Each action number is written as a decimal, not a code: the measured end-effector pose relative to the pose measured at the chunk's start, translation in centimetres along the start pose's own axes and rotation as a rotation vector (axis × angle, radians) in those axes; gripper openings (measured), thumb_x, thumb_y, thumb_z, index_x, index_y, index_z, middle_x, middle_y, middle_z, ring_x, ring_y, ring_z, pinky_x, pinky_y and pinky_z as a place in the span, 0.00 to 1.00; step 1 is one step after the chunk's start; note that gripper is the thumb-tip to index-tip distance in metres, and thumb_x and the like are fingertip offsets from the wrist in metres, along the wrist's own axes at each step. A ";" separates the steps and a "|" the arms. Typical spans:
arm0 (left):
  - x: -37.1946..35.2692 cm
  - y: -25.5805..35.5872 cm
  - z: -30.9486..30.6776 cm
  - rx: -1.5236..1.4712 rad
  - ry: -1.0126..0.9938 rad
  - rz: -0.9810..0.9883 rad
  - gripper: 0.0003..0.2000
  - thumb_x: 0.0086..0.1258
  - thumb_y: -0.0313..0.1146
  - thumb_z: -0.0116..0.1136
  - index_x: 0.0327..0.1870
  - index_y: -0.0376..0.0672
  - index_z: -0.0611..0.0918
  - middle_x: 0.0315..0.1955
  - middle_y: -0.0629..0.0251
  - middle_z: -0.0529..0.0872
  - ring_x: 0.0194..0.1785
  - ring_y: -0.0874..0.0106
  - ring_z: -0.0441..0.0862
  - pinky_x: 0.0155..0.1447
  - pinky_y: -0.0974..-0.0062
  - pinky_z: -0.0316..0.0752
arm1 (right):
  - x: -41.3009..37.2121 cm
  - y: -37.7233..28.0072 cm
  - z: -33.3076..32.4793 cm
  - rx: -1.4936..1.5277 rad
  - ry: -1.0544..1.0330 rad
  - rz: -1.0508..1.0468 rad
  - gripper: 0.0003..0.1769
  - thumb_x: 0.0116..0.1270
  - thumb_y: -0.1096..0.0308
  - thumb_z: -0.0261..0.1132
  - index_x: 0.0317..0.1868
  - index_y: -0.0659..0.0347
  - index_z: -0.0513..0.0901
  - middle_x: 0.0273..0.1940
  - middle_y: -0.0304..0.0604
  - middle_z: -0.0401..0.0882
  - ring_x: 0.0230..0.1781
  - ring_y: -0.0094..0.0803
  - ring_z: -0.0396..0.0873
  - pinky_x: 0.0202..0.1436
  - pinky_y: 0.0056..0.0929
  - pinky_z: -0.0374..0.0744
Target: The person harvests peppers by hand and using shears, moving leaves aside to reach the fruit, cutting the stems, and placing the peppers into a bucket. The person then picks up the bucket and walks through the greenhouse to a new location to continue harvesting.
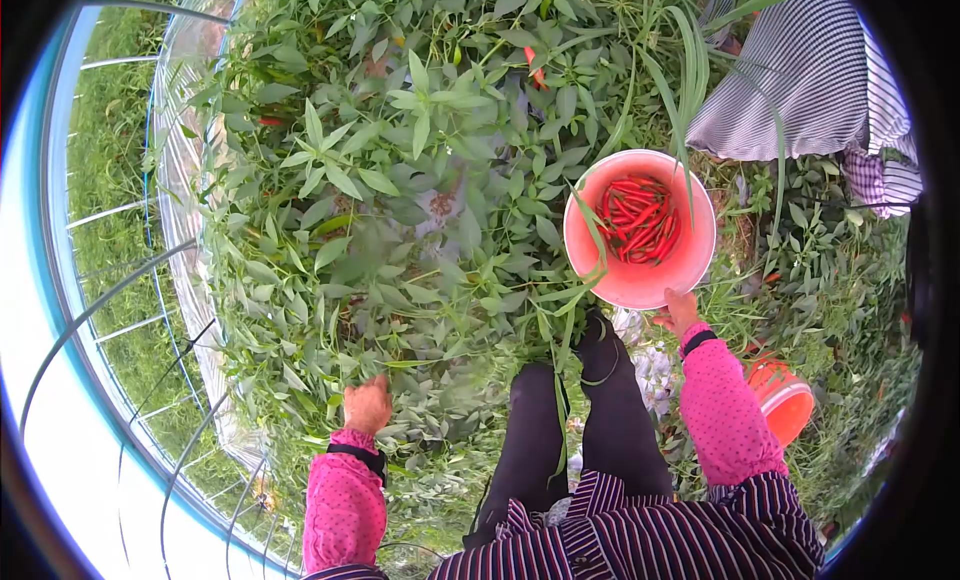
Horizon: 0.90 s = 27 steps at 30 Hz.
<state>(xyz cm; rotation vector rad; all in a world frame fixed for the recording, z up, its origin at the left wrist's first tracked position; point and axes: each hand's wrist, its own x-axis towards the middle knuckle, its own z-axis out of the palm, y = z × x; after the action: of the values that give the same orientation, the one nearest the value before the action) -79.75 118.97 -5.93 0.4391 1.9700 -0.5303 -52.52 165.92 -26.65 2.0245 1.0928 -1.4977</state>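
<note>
Past your dark striped shirt (680, 530), your left hand (367, 405) curled in green chilli leaves (400, 180), hold unclear; your right hand (682, 310) gripped the rim of the round pink plastic bucket (610, 270) of red chillies (638, 220), which was best held level.

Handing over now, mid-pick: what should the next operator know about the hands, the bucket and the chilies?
Left hand: low among the chili plants, back to camera; grip unclear.
Right hand: holds the pink bucket by its near rim.
Done: red chilies lie in the bucket.
Left: at least one red pod hangs on the plants ahead.
Orange bucket on the ground, right side.
</note>
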 end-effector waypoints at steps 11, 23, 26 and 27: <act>-3.2 0.8 -5.3 -0.043 0.085 0.022 0.13 0.62 0.36 0.49 0.46 0.43 0.72 0.39 0.55 0.83 0.46 0.59 0.80 0.50 0.58 0.69 | -6.2 3.7 -6.1 -0.331 -0.263 -0.087 0.21 0.63 0.61 0.58 0.45 0.74 0.70 0.30 0.55 0.79 0.20 0.39 0.81 0.15 0.26 0.73; -3.5 -0.9 -6.0 -0.075 0.091 -0.032 0.12 0.64 0.39 0.48 0.44 0.43 0.73 0.35 0.54 0.84 0.43 0.57 0.81 0.48 0.57 0.70 | -10.3 4.8 -9.1 -0.249 -0.301 -0.028 0.14 0.60 0.69 0.54 0.40 0.74 0.73 0.28 0.55 0.80 0.22 0.40 0.83 0.13 0.25 0.70; -3.7 -0.7 -4.8 -0.088 0.057 -0.005 0.12 0.64 0.39 0.48 0.45 0.44 0.73 0.34 0.54 0.84 0.41 0.56 0.82 0.46 0.55 0.70 | -12.0 3.0 -7.9 -0.208 -0.304 -0.042 0.14 0.61 0.69 0.54 0.40 0.73 0.73 0.28 0.53 0.80 0.22 0.38 0.82 0.15 0.25 0.71; -3.6 -0.8 -4.1 -0.086 0.050 0.009 0.12 0.63 0.39 0.48 0.44 0.46 0.73 0.33 0.55 0.84 0.40 0.56 0.82 0.45 0.55 0.71 | -12.0 2.8 -7.4 -0.197 -0.317 -0.043 0.14 0.61 0.68 0.54 0.41 0.73 0.73 0.28 0.52 0.81 0.21 0.37 0.82 0.15 0.25 0.71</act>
<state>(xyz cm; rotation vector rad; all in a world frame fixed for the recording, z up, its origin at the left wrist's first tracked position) -81.71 120.23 -0.88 0.4109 2.0289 -0.4308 -47.18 165.14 -13.32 1.5770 1.1078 -1.5957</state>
